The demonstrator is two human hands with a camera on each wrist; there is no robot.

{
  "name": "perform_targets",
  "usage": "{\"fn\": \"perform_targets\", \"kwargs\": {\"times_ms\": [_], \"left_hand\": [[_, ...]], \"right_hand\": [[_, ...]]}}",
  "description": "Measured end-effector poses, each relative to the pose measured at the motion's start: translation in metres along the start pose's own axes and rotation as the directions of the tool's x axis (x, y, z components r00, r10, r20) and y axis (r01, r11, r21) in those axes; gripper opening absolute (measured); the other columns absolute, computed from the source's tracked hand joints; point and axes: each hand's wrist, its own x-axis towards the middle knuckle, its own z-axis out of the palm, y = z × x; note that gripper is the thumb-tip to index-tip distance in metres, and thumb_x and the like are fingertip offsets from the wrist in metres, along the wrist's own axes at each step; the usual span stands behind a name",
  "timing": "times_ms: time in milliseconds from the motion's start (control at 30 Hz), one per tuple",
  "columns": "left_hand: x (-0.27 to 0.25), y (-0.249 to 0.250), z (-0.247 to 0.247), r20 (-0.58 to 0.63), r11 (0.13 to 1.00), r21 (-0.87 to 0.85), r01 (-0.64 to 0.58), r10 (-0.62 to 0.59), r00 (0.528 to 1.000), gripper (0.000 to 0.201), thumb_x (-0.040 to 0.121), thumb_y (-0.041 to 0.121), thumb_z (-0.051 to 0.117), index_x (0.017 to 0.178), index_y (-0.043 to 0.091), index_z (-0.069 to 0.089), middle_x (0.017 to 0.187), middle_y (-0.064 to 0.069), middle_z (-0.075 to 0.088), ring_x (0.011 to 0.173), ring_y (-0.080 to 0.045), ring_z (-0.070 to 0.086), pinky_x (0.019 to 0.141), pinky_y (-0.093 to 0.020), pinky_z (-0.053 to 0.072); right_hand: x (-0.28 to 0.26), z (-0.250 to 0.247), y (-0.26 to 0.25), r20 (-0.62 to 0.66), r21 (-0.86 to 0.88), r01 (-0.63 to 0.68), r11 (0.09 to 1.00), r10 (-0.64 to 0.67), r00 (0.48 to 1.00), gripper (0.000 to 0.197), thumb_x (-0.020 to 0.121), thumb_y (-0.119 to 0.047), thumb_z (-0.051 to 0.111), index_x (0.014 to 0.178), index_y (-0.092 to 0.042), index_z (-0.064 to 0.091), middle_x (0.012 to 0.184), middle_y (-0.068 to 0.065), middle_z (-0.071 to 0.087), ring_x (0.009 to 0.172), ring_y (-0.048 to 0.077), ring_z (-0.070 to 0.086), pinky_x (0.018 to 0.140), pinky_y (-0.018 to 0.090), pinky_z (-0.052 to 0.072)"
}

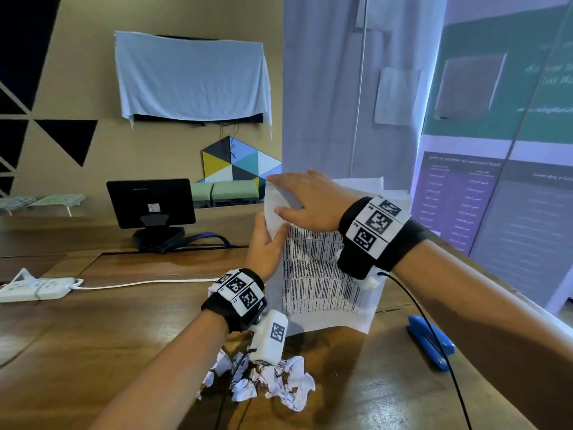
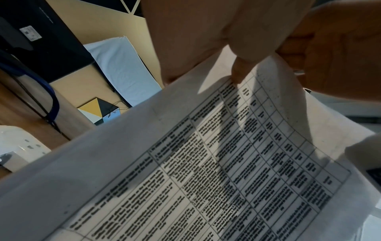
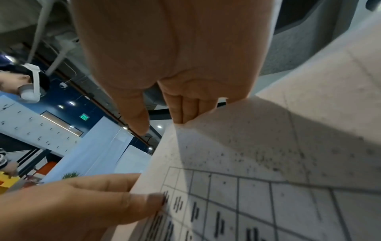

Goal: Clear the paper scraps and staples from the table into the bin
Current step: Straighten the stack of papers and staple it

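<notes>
scraps point(image 1: 263, 381) lie crumpled in a loose heap on the table point(image 1: 93, 330), nearest the head camera and just under the left forearm, so the clearing is not yet done; no bin shows in any view and i cannot make out any staples. above and beyond the heap both hands hold a printed sheet point(image 1: 322, 280) up off the wood, its top corner folded toward the person, which looks like a fold or tear being started so the sheet can join the heap or serve as a scoop; which one i cannot tell. left hand point(image 1: 266, 243) pinches the sheet's left edge, thumb point(image 3: 142, 202) pressed flat on the printed grid with the fingers curled behind. right hand point(image 1: 307, 200) lies over the folded top corner, fingers point(image 3: 185, 109) close together and bent down over the paper's edge while the thumb points free, gripping lightly. a blue stapler point(image 1: 431, 342) sits on the table to the right, well apart from the scraps, with a monitor point(image 1: 152, 203) and a power strip point(image 1: 34, 288) further off to the left.
</notes>
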Motion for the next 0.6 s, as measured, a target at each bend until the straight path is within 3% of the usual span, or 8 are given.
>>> {"fn": "perform_targets", "kwargs": {"times_ms": [100, 233, 367, 467, 600], "left_hand": [[0.002, 0.003, 0.001, -0.022, 1.0, 0.003, -0.023, 0.023, 0.999, 0.024, 0.096, 0.013, 0.047, 0.119, 0.015, 0.042, 0.104, 0.01, 0.055, 0.095, 0.007, 0.054, 0.081, -0.01, 0.044], [0.006, 0.013, 0.003, -0.052, 0.994, 0.019, -0.109, 0.11, 0.993, 0.019, 0.097, 0.012, 0.045, 0.115, 0.015, 0.044, 0.1, 0.006, 0.057, 0.086, 0.009, 0.056, 0.081, -0.014, 0.046], [0.006, 0.015, 0.003, -0.033, 0.994, -0.013, -0.107, 0.107, 0.994, 0.017, 0.092, 0.023, 0.046, 0.108, 0.03, 0.045, 0.103, 0.007, 0.059, 0.092, 0.0, 0.059, 0.086, -0.024, 0.048], [0.007, 0.016, 0.001, -0.04, 0.998, -0.017, -0.063, 0.063, 0.997, 0.016, 0.096, 0.018, 0.046, 0.102, 0.033, 0.045, 0.101, 0.008, 0.059, 0.093, -0.007, 0.059, 0.09, -0.035, 0.049], [0.008, 0.018, 0.0, 0.008, 0.998, -0.012, -0.056, 0.056, 0.998, 0.018, 0.097, 0.013, 0.043, 0.113, 0.022, 0.041, 0.103, 0.011, 0.057, 0.096, -0.004, 0.057, 0.088, -0.025, 0.049]], "right_hand": [[0.004, -0.002, 0.005, -0.005, 0.079, -0.012, 0.997, 0.013, 1.0, 0.052, 0.095, -0.023, 0.044, 0.145, -0.016, 0.031, 0.148, 0.007, 0.04, 0.134, 0.023, 0.038, 0.111, 0.034, 0.026], [0.009, 0.003, 0.01, 0.006, 0.013, 0.014, 1.0, -0.014, 1.0, 0.05, 0.095, -0.012, 0.035, 0.145, -0.016, 0.033, 0.129, 0.011, 0.055, 0.117, 0.028, 0.051, 0.101, 0.039, 0.039], [0.003, 0.0, 0.023, -0.021, -0.012, -0.07, 0.997, 0.07, 0.997, 0.048, 0.092, -0.026, 0.046, 0.139, -0.025, 0.038, 0.124, 0.009, 0.06, 0.114, 0.029, 0.054, 0.098, 0.041, 0.042], [-0.014, -0.004, 0.044, -0.047, -0.032, -0.197, 0.98, 0.195, 0.98, 0.036, 0.089, -0.035, 0.054, 0.121, -0.019, 0.054, 0.115, 0.007, 0.065, 0.108, 0.029, 0.057, 0.092, 0.039, 0.041], [-0.044, -0.011, 0.082, -0.095, 0.032, -0.391, 0.92, 0.392, 0.915, 0.041, 0.082, -0.045, 0.063, 0.112, -0.017, 0.061, 0.115, 0.008, 0.066, 0.109, 0.03, 0.058, 0.097, 0.042, 0.041]]}}
